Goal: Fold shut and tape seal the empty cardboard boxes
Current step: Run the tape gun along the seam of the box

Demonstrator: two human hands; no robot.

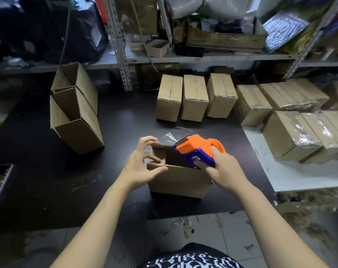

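Head view: the open box (178, 180) sits centre on the bench (116, 132). The left hand (143, 165) curls its fingers (148, 139) over the flaps at 9 o'clock. The right hand (224, 171) grips the tape dispenser (197, 149) at 3 o'clock. If the flaps spring apart, the loose tape tail (170, 136) could stick crookedly.

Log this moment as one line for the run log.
left hand: holds left end of small brown cardboard box | right hand: grips orange-and-blue tape dispenser above opening | state: top flaps not yet closed
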